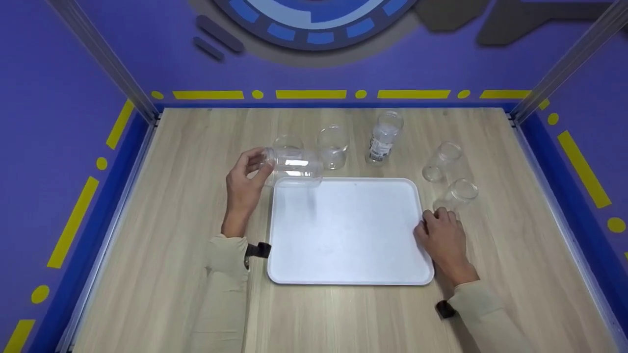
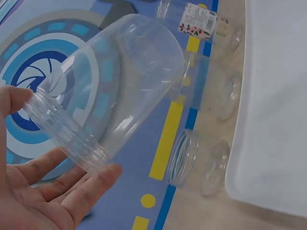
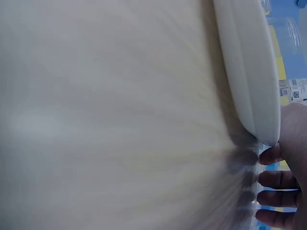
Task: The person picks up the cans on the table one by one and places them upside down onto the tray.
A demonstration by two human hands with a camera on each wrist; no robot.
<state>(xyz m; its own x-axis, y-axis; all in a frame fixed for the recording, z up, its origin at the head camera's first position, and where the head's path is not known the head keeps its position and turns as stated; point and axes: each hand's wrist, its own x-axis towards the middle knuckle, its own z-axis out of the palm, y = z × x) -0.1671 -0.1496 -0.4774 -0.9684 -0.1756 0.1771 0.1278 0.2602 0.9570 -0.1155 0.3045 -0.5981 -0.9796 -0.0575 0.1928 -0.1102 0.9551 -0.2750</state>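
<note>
My left hand (image 1: 245,184) holds a clear, wide-mouthed plastic jar (image 1: 297,166) by its threaded neck, thumb on one side and fingertips on the other. The jar lies sideways in the air over the far left corner of a white tray (image 1: 351,230). In the left wrist view the jar (image 2: 120,86) looks see-through, without a label. At the tray's right edge is my right hand (image 1: 444,240), its thumb against the rim. In the right wrist view its fingers (image 3: 278,179) are spread beside the tray corner, fingertips at the table; the thumb is largely hidden.
Behind the tray stand a clear jar (image 1: 332,149) and a labelled clear bottle (image 1: 382,142). Another jar (image 2: 184,158) is partly hidden behind the held one. To the right are two more clear containers, one farther back (image 1: 443,159) and a nearer jar (image 1: 458,192). Blue panels (image 1: 314,78) border the table.
</note>
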